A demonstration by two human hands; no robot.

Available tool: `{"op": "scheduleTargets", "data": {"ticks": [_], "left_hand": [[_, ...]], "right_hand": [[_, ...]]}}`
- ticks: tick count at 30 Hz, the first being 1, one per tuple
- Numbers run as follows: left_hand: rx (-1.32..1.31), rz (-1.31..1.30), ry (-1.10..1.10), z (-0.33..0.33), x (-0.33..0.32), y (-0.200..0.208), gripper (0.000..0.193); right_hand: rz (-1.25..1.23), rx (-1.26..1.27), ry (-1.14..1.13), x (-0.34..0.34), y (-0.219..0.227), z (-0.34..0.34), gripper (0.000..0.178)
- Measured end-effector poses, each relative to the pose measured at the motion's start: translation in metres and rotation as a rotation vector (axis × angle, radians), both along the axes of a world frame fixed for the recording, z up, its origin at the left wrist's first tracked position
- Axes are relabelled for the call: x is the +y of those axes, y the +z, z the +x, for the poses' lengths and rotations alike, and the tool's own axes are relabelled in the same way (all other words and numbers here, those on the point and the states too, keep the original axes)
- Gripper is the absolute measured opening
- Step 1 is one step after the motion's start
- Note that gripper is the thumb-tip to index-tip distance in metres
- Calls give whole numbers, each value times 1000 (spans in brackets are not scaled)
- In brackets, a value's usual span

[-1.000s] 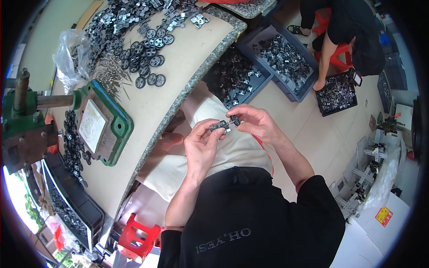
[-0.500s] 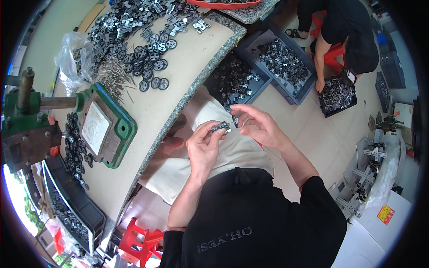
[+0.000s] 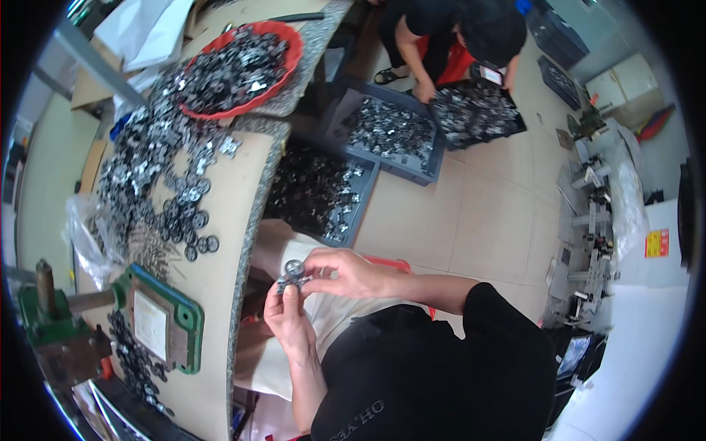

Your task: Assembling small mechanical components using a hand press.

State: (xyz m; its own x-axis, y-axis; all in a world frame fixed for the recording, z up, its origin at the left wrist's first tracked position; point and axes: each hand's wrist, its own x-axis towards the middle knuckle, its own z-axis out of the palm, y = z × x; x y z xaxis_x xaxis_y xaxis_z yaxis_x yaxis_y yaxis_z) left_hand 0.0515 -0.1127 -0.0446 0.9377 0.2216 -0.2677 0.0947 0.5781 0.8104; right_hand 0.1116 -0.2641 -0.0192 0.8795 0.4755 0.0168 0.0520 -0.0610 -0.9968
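Above my lap, my left hand [image 3: 290,321] is closed, pinching a small black and silver caster bracket between thumb and fingers. A small spoked wheel [image 3: 294,267] stands at the top of that bracket. My right hand [image 3: 351,273] is closed around the other side of the same piece, with its thumb and fingertips at the wheel and bracket. The fingers partly hide how the two parts join. On the table to the left lie similar loose wheels [image 3: 193,213] and a heap of thin metal pins [image 3: 149,246].
A green press [image 3: 193,323] stands on the table, with black parts [image 3: 132,360] beside it. A red basin [image 3: 296,55] of metal parts is at the back. Grey bins [image 3: 365,202] sit on the floor. A crouching person [image 3: 456,29] holds a black tray [image 3: 507,135] of parts.
The view has swung toward the far right side. My right hand has come in against my left, and the wheel now sits at the bracket. The other person has lifted or tilted the black tray.
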Motion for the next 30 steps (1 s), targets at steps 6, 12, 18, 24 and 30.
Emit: {"op": "scheduleTargets", "data": {"ticks": [6,12,18,24,30], "left_hand": [[-16,125,5,0,4,2,16],[15,382,-86,-1,11,15,19],[103,557,-128,0,13,16,24],[2,672,-82,0,16,8,20],[26,398,-5,-4,18,21,14]], "right_hand": [[-55,-94,48,-4,10,0,22],[-63,-194,91,-4,6,3,20],[-105,-288,86,0,-10,2,18],[-65,-207,104,3,-15,2,19],[-51,-263,95,4,-16,4,20]]}}
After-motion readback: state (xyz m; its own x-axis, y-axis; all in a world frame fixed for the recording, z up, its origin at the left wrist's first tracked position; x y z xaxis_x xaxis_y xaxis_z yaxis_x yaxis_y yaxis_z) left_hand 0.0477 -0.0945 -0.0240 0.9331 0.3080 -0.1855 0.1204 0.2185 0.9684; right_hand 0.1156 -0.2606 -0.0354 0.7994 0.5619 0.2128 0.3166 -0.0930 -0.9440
